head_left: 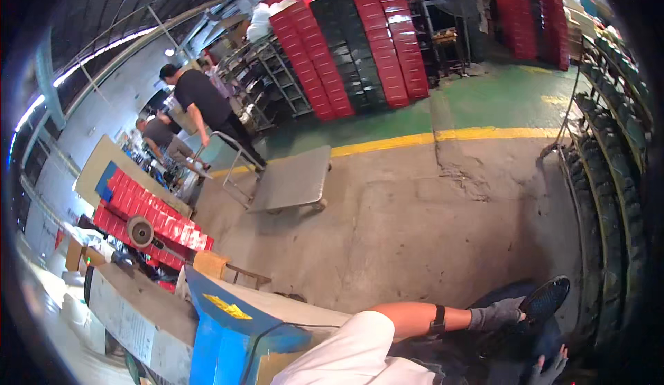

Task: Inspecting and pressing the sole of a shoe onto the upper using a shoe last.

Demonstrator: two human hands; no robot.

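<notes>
The concrete floor fills most of the view, with a yellow line across it and a green strip beyond. Behind that strip stand tall stacks of red and black crates, and at the right edge a long rack of dark round parts runs from far to near. On the floor at centre left rests a flat grey platform cart, and a person in a black shirt stands at its handle; another person bends down behind. At the left lie red crates, and near the bottom there is a blue machine frame. The smallest and nearest thing is a dark oval part with a fine mesh surface, at the lower right. Its long axis runs diagonally, from lower left to upper right, and its free end points toward the rack. The right hand, in a grey glove, grasps the part at its lower left end, so the part extends away from the hand. The left hand, also gloved, is just below the part, not touching it, with fingers spread loose and holding nothing.
</notes>
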